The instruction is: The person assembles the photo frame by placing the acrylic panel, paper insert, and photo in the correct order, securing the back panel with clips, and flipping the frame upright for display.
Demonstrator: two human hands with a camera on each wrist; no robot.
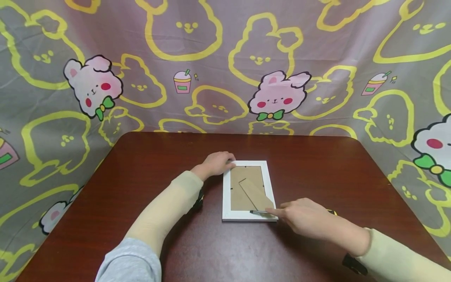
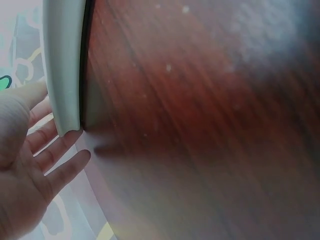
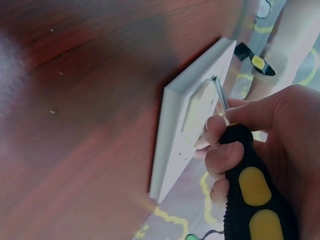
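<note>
A white picture frame (image 1: 227, 196) lies face down on the table, its brown backing board (image 1: 243, 176) and folded stand (image 1: 255, 192) uppermost. My left hand (image 1: 219, 162) grips its far left corner; in the left wrist view the fingers and thumb lie about the end of the frame (image 2: 62, 65). My right hand (image 1: 306, 217) holds a screwdriver (image 3: 255, 185) with a black and yellow handle, index finger stretched along the metal shaft (image 3: 220, 95). The shaft's tip meets the near inner edge of the frame, beside the backing board. Small dark tabs (image 1: 231, 188) show along the board's edges.
The dark reddish wooden table (image 1: 169, 235) spreads around the frame. A grey curtain (image 1: 218, 70) with yellow outlines and rabbit faces hangs behind and at both sides. Dark straps (image 1: 354, 264) sit at the wrists.
</note>
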